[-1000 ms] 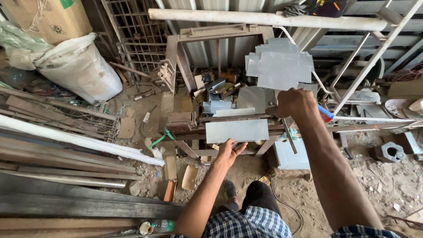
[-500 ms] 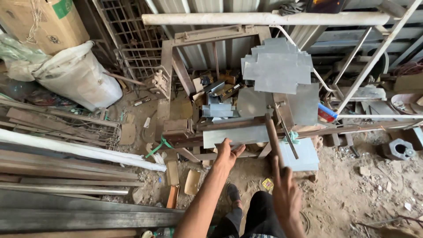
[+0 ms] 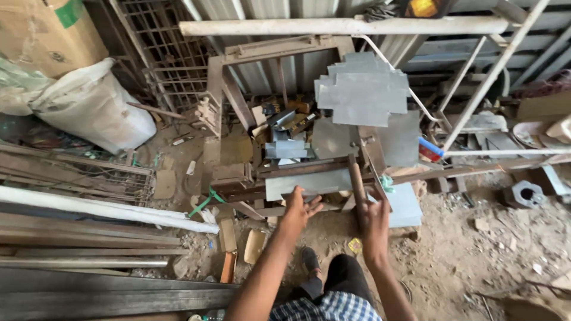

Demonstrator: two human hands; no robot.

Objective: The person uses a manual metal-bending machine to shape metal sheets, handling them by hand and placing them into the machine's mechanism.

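Observation:
I stand over a rusty hand-operated sheet-metal machine [image 3: 238, 178]. My left hand [image 3: 300, 209] has its fingers spread, the fingertips resting on the near edge of a grey metal sheet [image 3: 309, 183] that lies flat in the machine. My right hand [image 3: 375, 223] is closed around the lower end of a rusty lever bar [image 3: 355, 178] that slants up and away from me. Behind the lever a stack of notched grey metal plates [image 3: 363, 89] leans upright. My dark shoe [image 3: 309, 261] shows on the dirt below.
Long steel pipes and bars [image 3: 89, 208] lie at the left. A white sack [image 3: 95, 110] and a cardboard box [image 3: 41, 30] sit at the far left. A white pipe [image 3: 345, 25] runs overhead. A blue-tipped rod [image 3: 431, 147] and a metal block [image 3: 526, 193] are at the right.
My right hand has come down from high on the lever to its lower end near my body, and the lever now slants toward me. My left hand has stayed at the sheet.

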